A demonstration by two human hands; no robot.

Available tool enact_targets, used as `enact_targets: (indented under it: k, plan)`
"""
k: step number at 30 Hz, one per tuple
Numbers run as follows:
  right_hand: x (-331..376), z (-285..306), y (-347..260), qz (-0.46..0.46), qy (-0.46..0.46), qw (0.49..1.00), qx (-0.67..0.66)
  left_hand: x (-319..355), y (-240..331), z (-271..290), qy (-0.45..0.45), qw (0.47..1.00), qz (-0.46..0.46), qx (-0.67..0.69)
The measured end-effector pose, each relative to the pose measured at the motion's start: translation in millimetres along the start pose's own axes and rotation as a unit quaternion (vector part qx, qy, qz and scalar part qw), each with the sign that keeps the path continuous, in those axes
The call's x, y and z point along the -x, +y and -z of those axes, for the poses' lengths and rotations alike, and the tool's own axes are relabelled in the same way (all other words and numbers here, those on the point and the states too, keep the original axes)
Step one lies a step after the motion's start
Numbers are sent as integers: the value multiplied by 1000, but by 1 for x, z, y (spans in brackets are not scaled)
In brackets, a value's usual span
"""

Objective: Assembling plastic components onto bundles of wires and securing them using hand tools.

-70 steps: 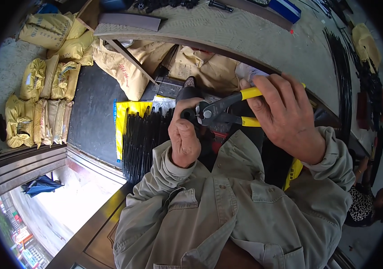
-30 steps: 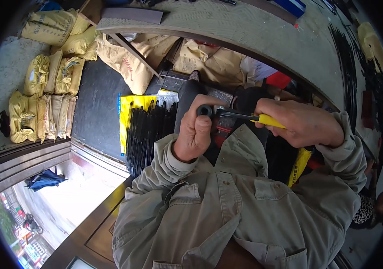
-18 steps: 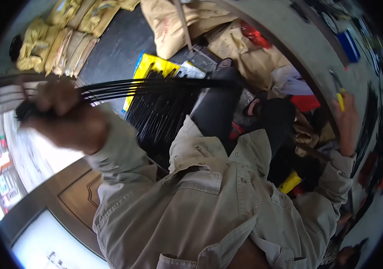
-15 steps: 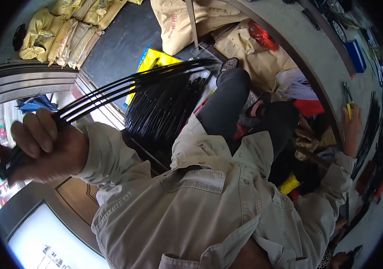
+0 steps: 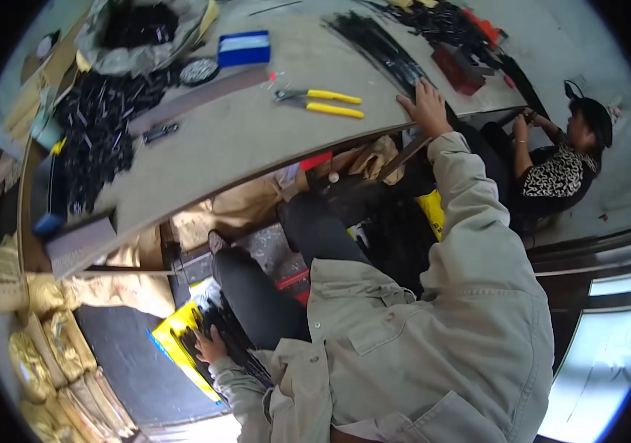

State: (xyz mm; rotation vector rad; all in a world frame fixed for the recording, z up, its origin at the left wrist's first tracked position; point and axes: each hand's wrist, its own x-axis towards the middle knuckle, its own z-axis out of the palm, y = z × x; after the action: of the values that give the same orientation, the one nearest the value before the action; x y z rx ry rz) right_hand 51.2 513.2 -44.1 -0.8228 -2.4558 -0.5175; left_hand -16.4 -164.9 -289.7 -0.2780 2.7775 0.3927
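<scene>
L hand point(image 5: 210, 345) down by yellow bag point(image 5: 175, 347), fingers spread on black rods point(image 5: 235, 341), maybe gripping. R hand point(image 5: 424, 105) flat on surface point(image 5: 256, 140) edge, fingers released, right of pliers point(image 5: 320, 102).

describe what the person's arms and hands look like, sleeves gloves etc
Both arms are covered by long sleeves of a loose grey-beige work jacket with a collar, stitched seams and a flapped chest pocket. The cloth is creased and wrinkled along the arms, and the cuffs end at the wrists. The left hand and the right hand are bare: no gloves. No watch or rings can be made out.
</scene>
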Motion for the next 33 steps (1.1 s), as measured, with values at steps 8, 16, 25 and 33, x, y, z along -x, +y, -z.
enact_targets:
  k: [8,16,25,33]
  plan:
    - [-33,12,-1,-167,-21,986,5,38,124,9,152,936,-314,43]
    - [-76,0,28,-242,-156,952,-104,73,157,-13,61,879,-469,65]
    - [-92,-3,25,-204,-168,956,-129,70,172,-15,47,884,-464,43]
    - [-134,17,27,-234,-90,945,-209,72,174,-8,38,884,-462,62]
